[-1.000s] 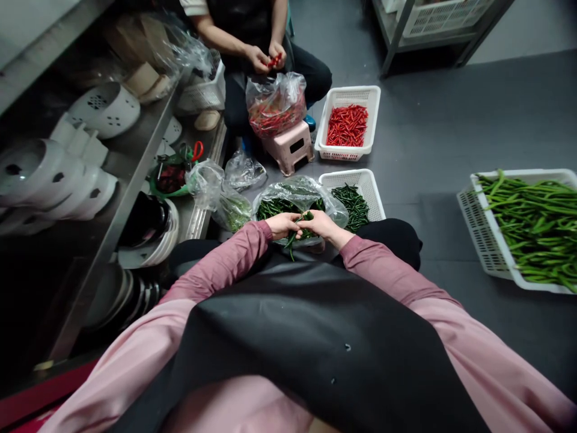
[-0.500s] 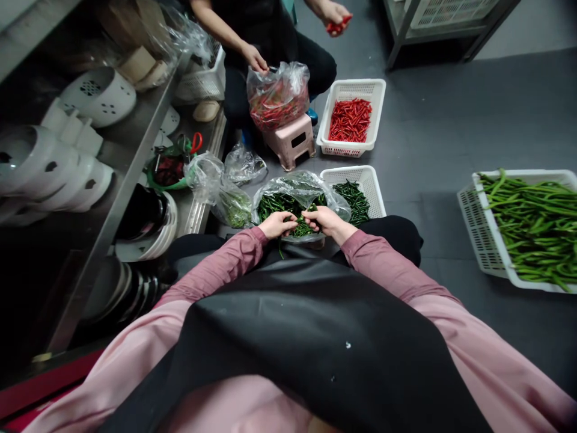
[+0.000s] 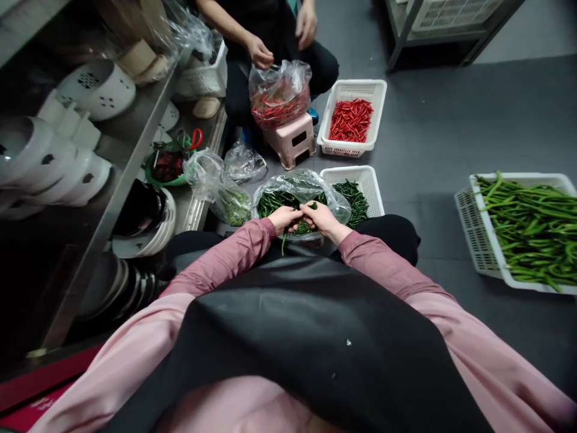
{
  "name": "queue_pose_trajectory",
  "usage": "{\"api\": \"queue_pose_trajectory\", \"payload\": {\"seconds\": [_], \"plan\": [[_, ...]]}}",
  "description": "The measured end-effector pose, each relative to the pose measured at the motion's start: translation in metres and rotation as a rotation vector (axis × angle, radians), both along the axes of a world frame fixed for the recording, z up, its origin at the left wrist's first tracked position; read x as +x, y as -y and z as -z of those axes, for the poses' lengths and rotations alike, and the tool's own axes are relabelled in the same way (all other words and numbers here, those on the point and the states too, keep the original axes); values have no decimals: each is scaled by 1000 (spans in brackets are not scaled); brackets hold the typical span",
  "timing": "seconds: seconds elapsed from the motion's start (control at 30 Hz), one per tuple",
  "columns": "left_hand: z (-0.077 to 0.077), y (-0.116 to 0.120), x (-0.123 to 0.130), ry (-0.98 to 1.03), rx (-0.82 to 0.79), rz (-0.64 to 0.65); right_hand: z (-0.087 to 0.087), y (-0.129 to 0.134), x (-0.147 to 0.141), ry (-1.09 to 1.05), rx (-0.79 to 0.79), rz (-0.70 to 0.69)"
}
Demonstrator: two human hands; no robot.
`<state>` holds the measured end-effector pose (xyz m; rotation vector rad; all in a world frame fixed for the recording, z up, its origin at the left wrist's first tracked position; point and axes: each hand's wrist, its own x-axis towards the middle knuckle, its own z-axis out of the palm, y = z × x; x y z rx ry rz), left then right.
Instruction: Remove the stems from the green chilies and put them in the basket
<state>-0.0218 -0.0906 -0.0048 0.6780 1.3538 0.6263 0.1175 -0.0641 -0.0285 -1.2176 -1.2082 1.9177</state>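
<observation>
My left hand and my right hand meet fingertip to fingertip over an open clear plastic bag full of green chilies. Both are closed in a pinch. Green shows at the fingers of my right hand, where it holds green chilies. A thin green chili hangs below my left fingers, which hide its upper part. Just beyond my right hand stands a white basket with loose green chilies in it.
Opposite, a co-worker's hand is at a bag of red chilies on a pink stool. Red chilies fill part of another white basket. Long green peppers heap a basket at right. A metal shelf with dishes flanks my left.
My hands have come together, the left moving right until the fingertips meet. The co-worker's other hand, which held red chilies out by the basket, has come back toward the body.
</observation>
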Motion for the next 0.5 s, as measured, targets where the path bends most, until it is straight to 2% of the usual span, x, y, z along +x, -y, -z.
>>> {"api": "queue_pose_trajectory", "payload": {"seconds": [0.07,0.13,0.17,0.23,0.33,0.4,0.5], "plan": [[-6,-5,-1,47,-23,-54,0,-7,3,-75,-82,143],[-10,-9,-6,53,-59,-100,-1,-13,8,-125,-222,185],[-10,-11,-7,43,-70,-117,-1,-15,9,-147,-290,137],[-10,-14,-6,3,-53,-142,-2,-13,9,-193,-369,-44],[-6,-19,7,-82,34,-127,-5,-3,3,-232,-360,-216],[-5,-22,16,-108,115,-91,-6,3,-1,-213,-309,-196],[-11,-20,19,-80,173,9,-7,2,-2,-174,-207,-71]]}}
